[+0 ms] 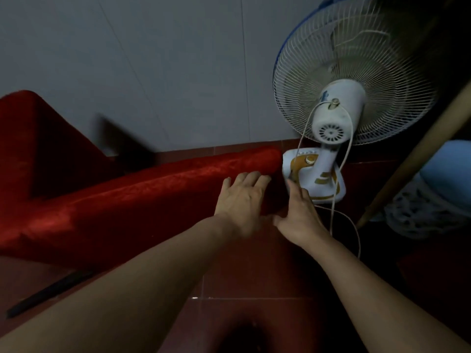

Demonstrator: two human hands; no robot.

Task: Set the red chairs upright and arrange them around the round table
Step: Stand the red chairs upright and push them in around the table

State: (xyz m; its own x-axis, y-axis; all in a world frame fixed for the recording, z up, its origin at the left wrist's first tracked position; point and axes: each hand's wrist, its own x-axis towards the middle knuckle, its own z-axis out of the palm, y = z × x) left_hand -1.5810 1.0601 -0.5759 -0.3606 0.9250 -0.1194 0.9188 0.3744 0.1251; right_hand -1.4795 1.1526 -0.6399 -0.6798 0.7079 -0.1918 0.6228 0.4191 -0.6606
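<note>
A: Red velvet is covering the chair (pixel 107 200), which is lying tipped over on the dark red tiled floor (pixel 254 314), against the pale wall (pixel 153 59). How much room is around it?

B: Little. A white table fan (pixel 339 118) is standing just beside the chair's end, its cord (pixel 341 220) trailing on the floor.

A: And the hands?

B: The left hand (pixel 242 197) is lying on the chair's rounded end, fingers curling over it. The right hand (pixel 298 215) is touching the same end from beside; whether it is gripping, I cannot tell.
</note>
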